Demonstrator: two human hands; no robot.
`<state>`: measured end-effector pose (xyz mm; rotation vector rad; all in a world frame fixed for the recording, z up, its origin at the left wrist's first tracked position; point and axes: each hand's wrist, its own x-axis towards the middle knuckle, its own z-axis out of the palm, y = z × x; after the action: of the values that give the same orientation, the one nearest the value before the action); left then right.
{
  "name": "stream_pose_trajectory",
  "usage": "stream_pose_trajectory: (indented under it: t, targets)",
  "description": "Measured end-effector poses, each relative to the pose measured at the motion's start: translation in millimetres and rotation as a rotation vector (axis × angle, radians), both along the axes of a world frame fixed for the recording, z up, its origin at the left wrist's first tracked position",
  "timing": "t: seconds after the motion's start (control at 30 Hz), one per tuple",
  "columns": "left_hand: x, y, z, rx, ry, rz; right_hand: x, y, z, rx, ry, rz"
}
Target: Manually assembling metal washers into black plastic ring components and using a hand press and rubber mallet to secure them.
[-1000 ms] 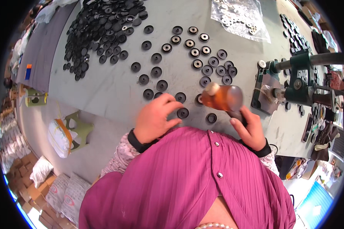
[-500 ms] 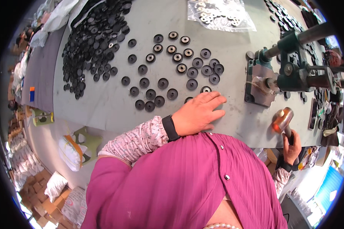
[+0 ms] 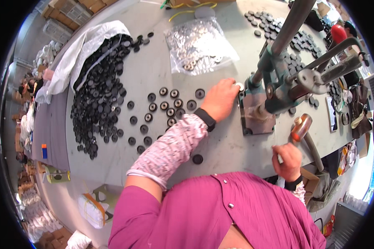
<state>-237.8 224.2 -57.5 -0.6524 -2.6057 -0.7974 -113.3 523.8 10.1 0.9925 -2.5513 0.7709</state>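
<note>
My left hand [image 3: 221, 99] reaches forward over the table to the left edge of a green arbor press [image 3: 259, 97]. Its fingers are drawn together, with a small white round piece [image 3: 239, 86] at their tips. Left of that wrist lie several black plastic wheels [image 3: 191, 104], some with metal centres [image 3: 163, 91]; my forearm covers part of the group. My right hand [image 3: 290, 159] is held curled in front of the press; a pale bit shows at its fingertips, too small to name. Beside it rests a mallet [image 3: 301, 128] with an amber head, its handle free of my hand.
A heap of black discs [image 3: 99, 95] spills from a white sack [image 3: 66, 74] at the left. At the back lies a clear bag [image 3: 201, 45] of small metal parts. More black discs [image 3: 293, 62] lie behind the press. A phone [image 3: 331, 114] is at the right.
My left hand has moved forward from the wheels to the press and its spread fingers have closed. My right hand has let go of the mallet handle. The view has shifted.
</note>
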Motion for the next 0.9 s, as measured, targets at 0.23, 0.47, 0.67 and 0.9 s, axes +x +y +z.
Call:
stream_pose_trajectory:
  t: [0.23,0.47,0.67,0.9]
  targets:
    - [-45,-6,-1,-0.065,-0.240,0.030,17,-25,-2,-0.187,-0.325,-0.052]
    - [6,-39,50,0.330,-0.817,-0.024,16,-46,-20,-0.236,-0.432,-0.056]
    - [87,-42,37,0.094,-0.868,-0.086,-9,-95,-47,-0.362,-0.443,0.138]
    - [124,-52,39,0.230,-0.845,0.044,-11,-123,-76,-0.272,-0.460,0.294]
